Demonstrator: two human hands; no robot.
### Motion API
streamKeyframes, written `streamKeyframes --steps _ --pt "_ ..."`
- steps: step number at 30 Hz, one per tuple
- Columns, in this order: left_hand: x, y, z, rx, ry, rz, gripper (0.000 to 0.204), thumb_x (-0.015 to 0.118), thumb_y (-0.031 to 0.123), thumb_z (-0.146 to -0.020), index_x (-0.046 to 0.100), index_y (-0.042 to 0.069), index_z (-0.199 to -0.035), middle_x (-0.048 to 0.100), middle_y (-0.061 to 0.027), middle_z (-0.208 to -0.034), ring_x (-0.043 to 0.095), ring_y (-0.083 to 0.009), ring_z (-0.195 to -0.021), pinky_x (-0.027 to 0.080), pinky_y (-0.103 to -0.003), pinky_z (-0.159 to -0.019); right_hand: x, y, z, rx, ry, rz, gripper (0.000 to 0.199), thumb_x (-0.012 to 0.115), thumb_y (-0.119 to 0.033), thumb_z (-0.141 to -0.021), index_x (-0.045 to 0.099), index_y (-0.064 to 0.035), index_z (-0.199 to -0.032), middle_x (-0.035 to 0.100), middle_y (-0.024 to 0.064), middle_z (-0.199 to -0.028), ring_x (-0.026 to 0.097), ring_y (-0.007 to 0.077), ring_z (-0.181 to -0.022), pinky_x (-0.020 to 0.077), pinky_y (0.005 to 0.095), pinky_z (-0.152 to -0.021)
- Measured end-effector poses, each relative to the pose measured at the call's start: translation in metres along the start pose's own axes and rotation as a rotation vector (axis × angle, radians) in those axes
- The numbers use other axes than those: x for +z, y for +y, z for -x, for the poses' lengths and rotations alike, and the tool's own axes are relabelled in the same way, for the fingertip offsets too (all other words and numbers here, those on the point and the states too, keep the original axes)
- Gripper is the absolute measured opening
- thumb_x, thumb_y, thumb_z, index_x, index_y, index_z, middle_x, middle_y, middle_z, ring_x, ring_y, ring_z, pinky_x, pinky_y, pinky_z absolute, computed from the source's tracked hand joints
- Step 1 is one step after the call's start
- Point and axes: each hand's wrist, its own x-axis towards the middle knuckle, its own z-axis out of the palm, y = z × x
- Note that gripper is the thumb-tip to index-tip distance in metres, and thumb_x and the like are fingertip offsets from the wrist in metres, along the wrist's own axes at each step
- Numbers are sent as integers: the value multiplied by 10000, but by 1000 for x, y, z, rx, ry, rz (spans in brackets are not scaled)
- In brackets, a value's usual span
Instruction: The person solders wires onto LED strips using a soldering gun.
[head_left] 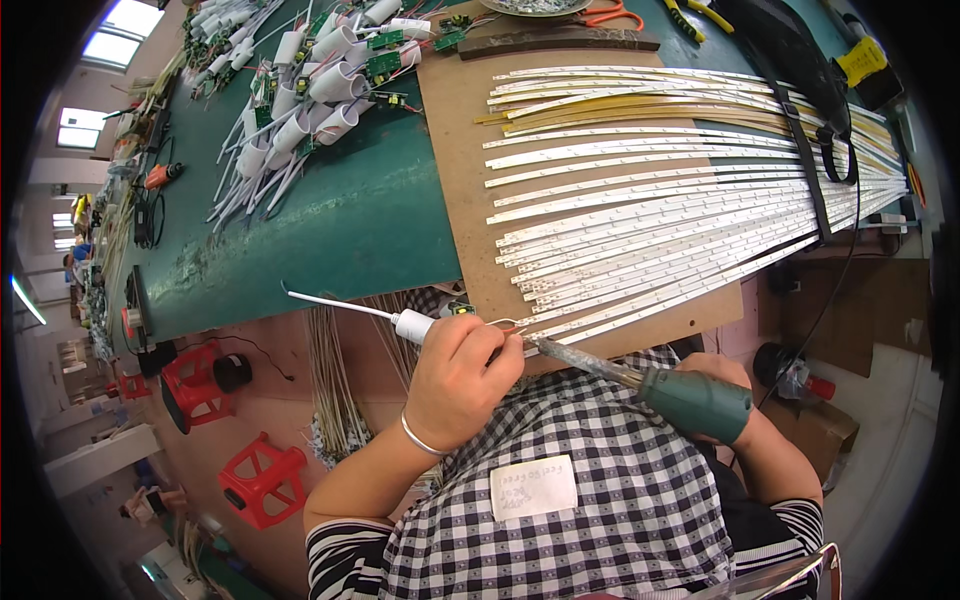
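Observation:
My left hand (465,375) is closed around a short white plastic tube (413,326) with a thin white lead sticking out to the left. Its thumb and fingertips pinch together by thin wires at the end of an LED strip (600,325) lying nearest me. In my right hand (722,372) is a soldering iron (695,402) with a thick green handle. The iron's tip touches or nearly touches that strip end, just beside my left fingertips; the exact contact is too small to tell. A small green circuit board (458,309) shows behind my left hand.
Many white LED strips fan across a brown board (455,170), under a black strap (808,170). White tubes with circuit boards (335,85) heap at the far left of the green table (350,230). Orange-handled scissors (612,14) and yellow-handled pliers (700,18) lie at the back. A cable (835,300) hangs at right.

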Motion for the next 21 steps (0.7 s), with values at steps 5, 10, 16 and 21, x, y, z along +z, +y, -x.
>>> streamKeyframes --steps 5,10,16,21 --pt "-1 0 0 -5 -37 -7 203 696 15 -658 667 38 -857 547 -33 -829 542 -241 -854 467 -341 -733 3 -16 -6 373 220 -533 434 663 -362 -825 597 -19 -1084 633 94 -814 639 192 -738 531 333 -681" --pt "0 1 1 -6 -21 -16 223 702 10 -644 669 44 -862 553 -30 -829 544 -239 -864 468 -339 -738 6 -25 -40 380 417 -1005 754 708 -374 -800 383 -21 -1381 545 157 -1231 634 252 -953 511 381 -846" --pt "-2 1 0 1 -29 -26 228 706 13 -642 669 43 -865 565 -32 -838 545 -239 -868 466 -338 -739 28 -26 -85 285 474 -1357 798 714 -285 -803 294 -45 -1437 420 164 -1389 562 298 -1145 447 485 -1003" --pt "-3 0 -1 -1 -34 -28 217 706 19 -645 668 42 -858 572 -31 -837 545 -238 -865 465 -337 -736 35 -22 -90 268 393 -1348 755 696 -287 -809 320 -66 -1425 385 148 -1418 541 289 -1170 418 519 -1029"
